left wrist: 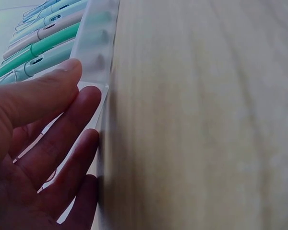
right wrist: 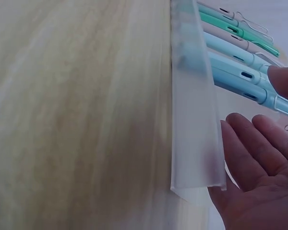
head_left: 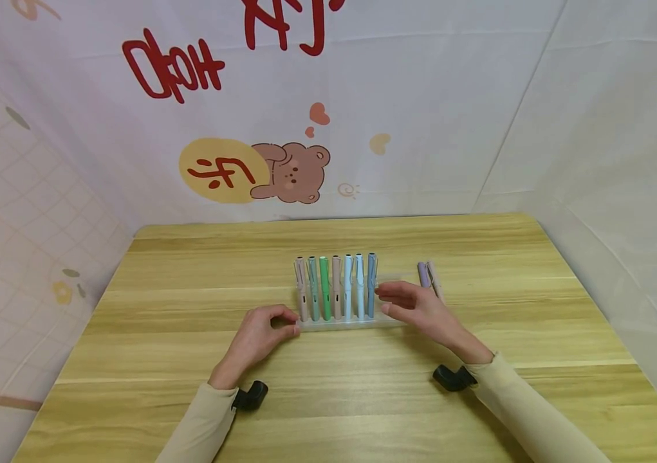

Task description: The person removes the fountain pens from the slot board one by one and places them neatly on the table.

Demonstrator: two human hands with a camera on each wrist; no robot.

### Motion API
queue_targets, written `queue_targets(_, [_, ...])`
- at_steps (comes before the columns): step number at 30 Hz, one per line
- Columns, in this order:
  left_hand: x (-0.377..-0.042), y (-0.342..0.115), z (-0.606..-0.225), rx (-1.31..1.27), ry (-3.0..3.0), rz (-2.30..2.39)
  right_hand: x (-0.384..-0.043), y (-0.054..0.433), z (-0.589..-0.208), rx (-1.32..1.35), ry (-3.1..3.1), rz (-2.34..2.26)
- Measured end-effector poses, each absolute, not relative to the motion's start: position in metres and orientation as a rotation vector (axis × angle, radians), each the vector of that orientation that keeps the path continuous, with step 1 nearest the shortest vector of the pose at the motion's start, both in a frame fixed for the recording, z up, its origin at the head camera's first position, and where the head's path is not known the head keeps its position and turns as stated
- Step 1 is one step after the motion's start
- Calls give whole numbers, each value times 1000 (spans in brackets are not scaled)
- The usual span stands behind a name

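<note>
Several capped pens stand side by side in a clear pen stand [head_left: 336, 326]. From left to right they run from a pinkish-grey pen [head_left: 302, 292] through a green pen [head_left: 325, 289] and light blue ones to a darker blue pen [head_left: 371, 286]. My left hand [head_left: 261, 334] touches the stand's left end, thumb and fingertips at its corner [left wrist: 100, 88], fingers only slightly bent. On the other side, my right hand [head_left: 421, 312] is beside the darker blue pen, over the stand's right part. Its fingers are extended and hold nothing; the thumb is near that pen in the right wrist view.
Right of the stand, a purple pen [head_left: 423, 275] and a pale pinkish pen [head_left: 436, 280] lie on the wooden table [head_left: 328, 399], partly behind my right hand. A printed cloth backdrop [head_left: 421, 83] rises behind the table.
</note>
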State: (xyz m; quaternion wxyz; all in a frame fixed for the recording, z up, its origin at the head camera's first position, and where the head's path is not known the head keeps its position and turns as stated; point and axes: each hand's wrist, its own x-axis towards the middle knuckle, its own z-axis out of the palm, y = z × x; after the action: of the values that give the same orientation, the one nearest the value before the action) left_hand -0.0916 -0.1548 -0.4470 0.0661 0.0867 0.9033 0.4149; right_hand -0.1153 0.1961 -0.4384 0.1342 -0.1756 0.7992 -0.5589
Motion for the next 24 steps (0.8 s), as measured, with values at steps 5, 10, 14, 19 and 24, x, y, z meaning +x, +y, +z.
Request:
queue_targets(5, [-92,-155,-447,266,2729,1247,-119,190,-439,-508,2338,-1602])
queue_targets(10, [-92,-155,-447,261,2727,1248,-123,184,-440,-477,2399,-1531])
queue_targets(14, [-92,-155,-447,261,2726,1249,-124,181,-440,-435,2433,-1481])
queue_targets(19, [-92,-155,-447,262,2723,1253,-125,177,-439,-408,2458,-1448])
queue_targets(24, [-92,-155,-448,265,2727,1252,-125,175,-439,-399,2483,-1430])
